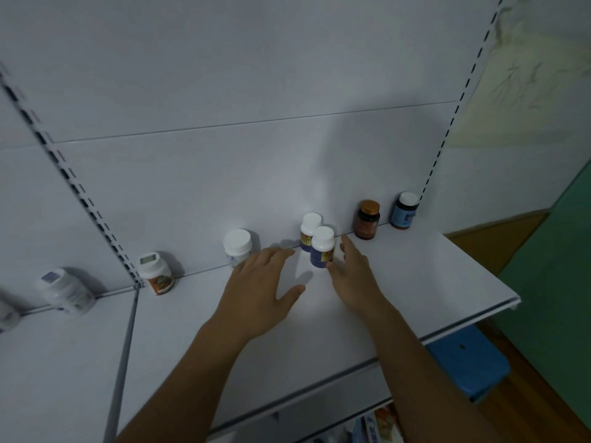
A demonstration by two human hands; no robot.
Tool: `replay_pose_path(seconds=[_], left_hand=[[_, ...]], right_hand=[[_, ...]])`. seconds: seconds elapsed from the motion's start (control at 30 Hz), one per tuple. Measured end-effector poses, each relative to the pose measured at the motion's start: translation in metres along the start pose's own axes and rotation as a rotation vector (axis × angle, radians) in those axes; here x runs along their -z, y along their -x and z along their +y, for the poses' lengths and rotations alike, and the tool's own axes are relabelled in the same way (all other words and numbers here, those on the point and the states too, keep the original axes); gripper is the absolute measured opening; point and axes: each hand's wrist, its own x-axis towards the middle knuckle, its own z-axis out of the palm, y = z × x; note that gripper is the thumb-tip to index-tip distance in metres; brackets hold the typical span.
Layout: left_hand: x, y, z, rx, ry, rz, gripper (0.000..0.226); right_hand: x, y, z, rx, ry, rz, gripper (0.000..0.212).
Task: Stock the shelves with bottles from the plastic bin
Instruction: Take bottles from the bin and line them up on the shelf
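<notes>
Bottle (322, 249) stands well behind the shelf edge (473, 319) between left hand (256, 292) and right hand (355, 276), fingers straight.

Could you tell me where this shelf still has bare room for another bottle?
Bare shelf lies at the back between the orange-labelled bottle and the white bottle, and in front of the brown bottle. Crowded around the two blue bottles, flanked by the left hand and right hand.
</notes>
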Motion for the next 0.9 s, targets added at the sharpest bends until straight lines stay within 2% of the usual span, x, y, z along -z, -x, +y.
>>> replay_pose_path(seconds=[0.1,0.2,0.27,0.37,0.43,0.67,0.9], left_hand=[[0.018,0.009,-0.002,0.017,-0.024,0.034,0.067],[0.051,0.026,-0.011,0.054,-0.075,0.099,0.069],[0.078,0.046,-0.023,0.112,-0.141,0.152,0.069],[0.119,0.093,-0.042,0.241,-0.269,0.181,0.070],[0.143,0.135,-0.056,0.336,-0.354,0.191,0.071],[0.204,0.306,-0.090,0.708,-0.548,0.172,0.079],[0.239,0.489,-0.111,1.090,-0.503,0.237,0.084]], right_hand=[[0.019,0.028,-0.019,0.132,-0.003,0.135,0.065],[0.030,0.053,-0.053,0.420,0.005,0.214,0.060],[0.023,0.066,-0.085,0.560,0.036,0.098,0.063],[-0.001,0.087,-0.138,0.677,0.194,-0.125,0.074],[-0.029,0.099,-0.168,0.808,0.298,-0.223,0.074],[-0.124,0.169,-0.266,1.207,0.467,-0.448,0.080],[-0.218,0.298,-0.356,1.477,0.423,-0.631,0.081]])
